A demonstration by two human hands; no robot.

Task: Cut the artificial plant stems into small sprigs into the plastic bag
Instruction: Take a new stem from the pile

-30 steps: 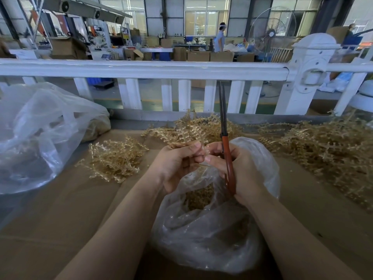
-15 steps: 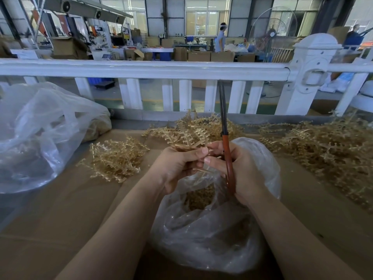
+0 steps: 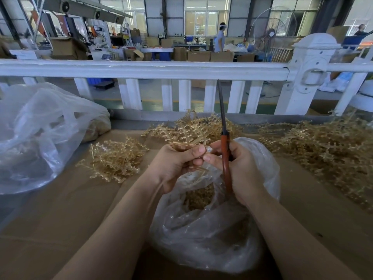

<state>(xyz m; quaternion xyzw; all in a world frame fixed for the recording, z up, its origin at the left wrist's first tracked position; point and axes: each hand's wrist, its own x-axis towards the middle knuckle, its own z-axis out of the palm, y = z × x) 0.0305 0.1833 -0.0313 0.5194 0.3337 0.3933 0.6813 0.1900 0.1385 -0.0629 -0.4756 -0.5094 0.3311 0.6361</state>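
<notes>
At the centre of the frame, my left hand [image 3: 175, 164] pinches a bunch of pale tan artificial plant stems [image 3: 187, 136] by their bare stalks, the branching tips fanning upward above my fingers. My right hand [image 3: 236, 168] is wrapped around a pair of scissors with orange-red handles and dark blades [image 3: 225, 150]; the blades point straight up and look closed together. Thumb and fingertips of both hands meet over the open mouth of a crumpled clear plastic bag [image 3: 201, 229], which sits just below on the brown cardboard work surface [image 3: 60, 219] and already holds cut sprigs.

More loose stems lie in heaps at centre left [image 3: 115, 158] and far right [image 3: 323, 148]. A second large clear bag [image 3: 40, 134] fills the left edge.

I judge the stems very light, springy and thin, with knobbly side twigs that snag on each other. Holding low on the smooth stalk, close to the cut, seems the steadiest grip.
</notes>
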